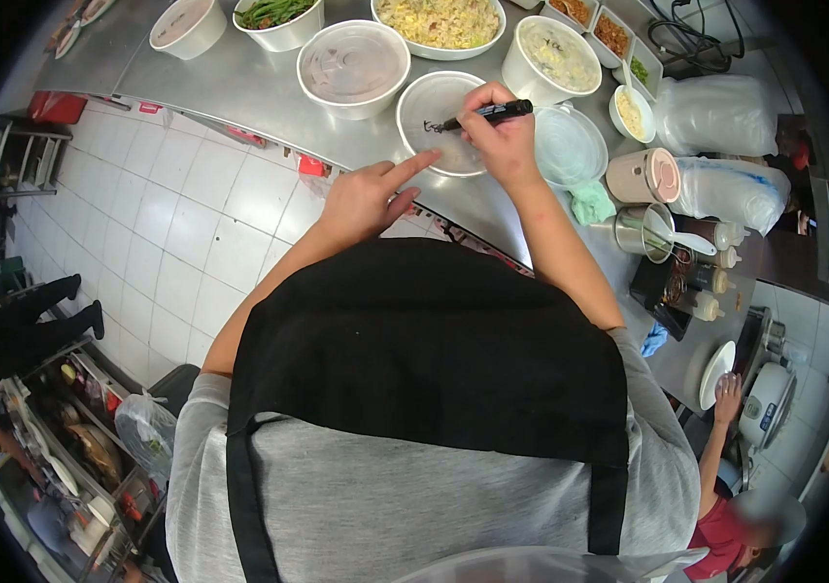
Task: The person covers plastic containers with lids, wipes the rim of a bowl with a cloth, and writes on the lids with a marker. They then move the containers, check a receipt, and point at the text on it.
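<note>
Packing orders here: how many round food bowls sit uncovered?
4, left to right: green beans, fried rice, pale soup, small bowl beside it; more may be cropped.

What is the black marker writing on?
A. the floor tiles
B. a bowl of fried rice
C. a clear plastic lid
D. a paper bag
C: the right hand sets the marker on the clear lid, with a finger of the left hand steadying it.

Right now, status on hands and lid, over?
Right hand grip shut on marker, tip on lid. Left hand index on lid edge. Lidded container close behind.
</note>
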`<control>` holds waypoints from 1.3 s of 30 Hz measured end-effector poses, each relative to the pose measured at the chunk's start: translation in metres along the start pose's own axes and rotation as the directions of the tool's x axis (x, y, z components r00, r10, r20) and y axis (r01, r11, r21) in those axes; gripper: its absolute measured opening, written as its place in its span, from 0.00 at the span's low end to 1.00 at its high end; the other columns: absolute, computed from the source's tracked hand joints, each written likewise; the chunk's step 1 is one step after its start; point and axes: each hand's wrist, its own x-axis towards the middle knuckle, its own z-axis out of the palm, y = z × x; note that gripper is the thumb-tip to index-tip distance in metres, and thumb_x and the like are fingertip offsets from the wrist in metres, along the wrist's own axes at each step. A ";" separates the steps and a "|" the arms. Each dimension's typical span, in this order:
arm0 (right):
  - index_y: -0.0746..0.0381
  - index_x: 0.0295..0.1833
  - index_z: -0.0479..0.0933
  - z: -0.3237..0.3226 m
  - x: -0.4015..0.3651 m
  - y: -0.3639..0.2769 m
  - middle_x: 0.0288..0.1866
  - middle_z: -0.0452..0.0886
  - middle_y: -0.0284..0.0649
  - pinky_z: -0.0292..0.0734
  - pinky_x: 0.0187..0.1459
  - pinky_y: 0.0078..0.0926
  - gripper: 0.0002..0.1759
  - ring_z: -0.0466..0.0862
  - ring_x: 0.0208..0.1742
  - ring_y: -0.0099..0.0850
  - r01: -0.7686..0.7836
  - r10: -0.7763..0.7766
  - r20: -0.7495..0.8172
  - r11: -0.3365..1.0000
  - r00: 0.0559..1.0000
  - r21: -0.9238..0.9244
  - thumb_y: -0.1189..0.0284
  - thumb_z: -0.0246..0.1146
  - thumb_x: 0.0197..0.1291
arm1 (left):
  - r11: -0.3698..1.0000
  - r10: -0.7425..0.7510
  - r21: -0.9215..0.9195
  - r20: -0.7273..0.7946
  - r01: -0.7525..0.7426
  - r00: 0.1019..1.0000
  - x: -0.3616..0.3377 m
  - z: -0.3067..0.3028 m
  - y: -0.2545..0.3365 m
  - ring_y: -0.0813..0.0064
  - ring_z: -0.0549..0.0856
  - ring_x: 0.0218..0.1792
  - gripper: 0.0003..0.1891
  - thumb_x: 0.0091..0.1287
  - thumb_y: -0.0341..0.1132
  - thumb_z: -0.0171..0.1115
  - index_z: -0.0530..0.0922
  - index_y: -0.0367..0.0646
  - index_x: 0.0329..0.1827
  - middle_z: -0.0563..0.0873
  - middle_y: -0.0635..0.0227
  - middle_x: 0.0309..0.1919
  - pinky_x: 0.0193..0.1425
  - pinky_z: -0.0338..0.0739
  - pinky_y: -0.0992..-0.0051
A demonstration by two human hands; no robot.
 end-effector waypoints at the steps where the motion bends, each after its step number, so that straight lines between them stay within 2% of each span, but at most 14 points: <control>1: 0.63 0.29 0.72 0.002 0.000 -0.003 0.24 0.76 0.31 0.68 0.27 0.16 0.05 0.73 0.24 0.17 -0.020 0.021 -0.043 1.000 0.999 0.021 0.78 0.62 0.50 | 1.000 0.005 0.001 -0.004 -0.005 1.000 0.000 0.000 0.001 0.61 0.80 0.22 0.31 0.58 0.36 0.64 0.68 0.66 0.67 0.78 0.66 0.22 0.25 0.75 0.64; 2: 0.63 0.27 0.73 0.004 0.001 -0.005 0.23 0.75 0.30 0.67 0.27 0.17 0.05 0.71 0.24 0.17 -0.037 0.040 -0.084 0.998 0.996 0.043 0.77 0.63 0.48 | 1.000 -0.001 0.000 0.002 0.001 1.000 -0.001 0.000 0.001 0.61 0.80 0.22 0.31 0.58 0.36 0.64 0.68 0.66 0.66 0.78 0.66 0.22 0.25 0.75 0.64; 8: 0.63 0.27 0.73 0.003 0.000 -0.007 0.22 0.75 0.30 0.67 0.27 0.17 0.05 0.72 0.24 0.17 -0.060 0.065 -0.075 0.996 0.995 0.070 0.77 0.63 0.47 | 1.000 -0.011 -0.001 0.006 0.011 1.000 0.000 0.000 0.001 0.62 0.81 0.22 0.30 0.59 0.36 0.64 0.68 0.66 0.66 0.78 0.67 0.22 0.25 0.75 0.64; 11: 0.63 0.27 0.73 0.001 0.001 0.000 0.21 0.75 0.30 0.67 0.26 0.17 0.05 0.72 0.23 0.17 0.006 -0.006 -0.097 1.000 0.995 0.002 0.77 0.63 0.48 | 1.000 -0.010 0.000 0.007 0.010 1.000 0.000 0.000 0.000 0.62 0.81 0.22 0.30 0.59 0.36 0.64 0.68 0.66 0.66 0.78 0.67 0.22 0.25 0.75 0.64; 14: 0.63 0.26 0.72 0.001 0.002 -0.011 0.20 0.75 0.30 0.67 0.24 0.16 0.05 0.72 0.21 0.17 -0.082 0.102 -0.173 0.990 0.980 0.117 0.78 0.62 0.49 | 1.000 -0.008 0.000 0.011 0.008 1.000 0.000 0.000 -0.001 0.62 0.81 0.22 0.30 0.59 0.36 0.64 0.68 0.66 0.66 0.78 0.67 0.22 0.25 0.76 0.64; 17: 0.62 0.27 0.72 -0.003 0.004 -0.003 0.20 0.75 0.30 0.66 0.23 0.16 0.05 0.72 0.20 0.17 -0.037 0.040 -0.098 0.999 0.994 0.035 0.78 0.62 0.49 | 1.000 -0.008 0.003 0.016 0.008 1.000 0.000 0.000 -0.001 0.62 0.81 0.22 0.30 0.59 0.36 0.64 0.68 0.66 0.66 0.78 0.67 0.22 0.25 0.76 0.64; 20: 0.62 0.27 0.72 -0.001 0.003 -0.007 0.20 0.74 0.30 0.66 0.23 0.16 0.05 0.73 0.20 0.16 -0.065 0.078 -0.165 0.994 0.983 0.084 0.79 0.62 0.49 | 1.000 -0.012 -0.002 0.018 0.012 1.000 0.001 -0.001 -0.001 0.62 0.81 0.22 0.30 0.58 0.36 0.64 0.68 0.66 0.66 0.78 0.67 0.22 0.25 0.76 0.65; 23: 0.62 0.27 0.72 -0.004 0.002 -0.006 0.19 0.74 0.30 0.66 0.23 0.16 0.05 0.73 0.20 0.16 -0.060 0.068 -0.121 0.996 0.990 0.067 0.79 0.62 0.49 | 1.000 -0.015 -0.001 0.022 0.015 1.000 0.001 -0.001 -0.001 0.62 0.81 0.22 0.30 0.58 0.36 0.65 0.68 0.66 0.66 0.78 0.67 0.22 0.25 0.76 0.65; 26: 0.62 0.30 0.71 -0.008 0.002 -0.002 0.26 0.75 0.32 0.69 0.23 0.14 0.05 0.74 0.20 0.17 -0.068 0.074 -0.109 0.996 0.991 0.057 0.79 0.61 0.53 | 1.000 -0.009 -0.008 0.016 0.009 1.000 0.001 0.000 -0.001 0.62 0.81 0.22 0.31 0.58 0.36 0.65 0.68 0.66 0.66 0.78 0.67 0.22 0.25 0.76 0.65; 29: 0.62 0.27 0.71 -0.005 0.003 -0.007 0.19 0.74 0.30 0.67 0.23 0.16 0.05 0.73 0.20 0.16 -0.072 0.088 -0.208 0.994 0.974 0.083 0.78 0.61 0.49 | 1.000 -0.004 -0.008 0.014 0.004 1.000 0.001 0.000 -0.002 0.62 0.81 0.22 0.31 0.58 0.36 0.65 0.68 0.66 0.66 0.79 0.67 0.22 0.25 0.76 0.65; 35: 0.62 0.27 0.71 -0.009 0.003 -0.004 0.20 0.74 0.30 0.66 0.23 0.15 0.05 0.72 0.20 0.17 -0.061 0.066 -0.237 0.998 0.969 0.027 0.78 0.61 0.49 | 1.000 -0.012 -0.002 0.024 0.012 1.000 0.001 0.000 -0.002 0.62 0.81 0.22 0.31 0.58 0.36 0.65 0.68 0.66 0.66 0.78 0.67 0.22 0.25 0.75 0.65; 39: 0.61 0.27 0.71 -0.009 0.004 -0.006 0.20 0.73 0.30 0.66 0.23 0.16 0.05 0.72 0.20 0.17 -0.068 0.086 -0.245 0.994 0.966 0.082 0.78 0.61 0.49 | 0.999 -0.039 -0.001 0.061 0.039 0.997 0.002 -0.002 -0.001 0.62 0.82 0.24 0.31 0.58 0.35 0.65 0.68 0.66 0.66 0.81 0.65 0.26 0.27 0.76 0.65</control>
